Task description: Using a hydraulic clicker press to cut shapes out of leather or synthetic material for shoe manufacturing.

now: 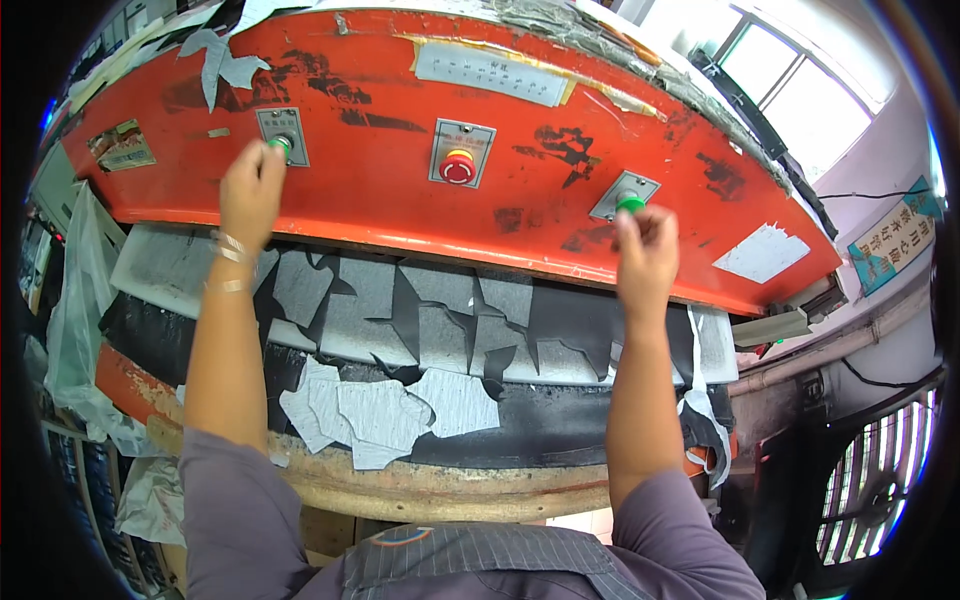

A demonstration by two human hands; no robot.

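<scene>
Both my arms reach up to a red machine panel [370, 180]. My left hand [252, 190] is closed, its finger end pressed against a green push button [280, 146] on a metal plate. On the other side, my right hand [645, 242] has its fingers curled in and its thumb touching a second green push button [630, 202]. Between the hands sits a red mushroom-shaped stop button [457, 167] with a yellow collar, touched by neither hand. Below the panel lies a grey sheet [375, 290] with dark cut-out gaps, partly under the machine.
Several cut light-grey pieces [385, 415] are piled on the black bed [550, 430] near its front edge. A clear plastic bag [85, 300] hangs at the left. A loose strip [708, 420] dangles at the right, and a black fan [875, 490] stands at the lower right.
</scene>
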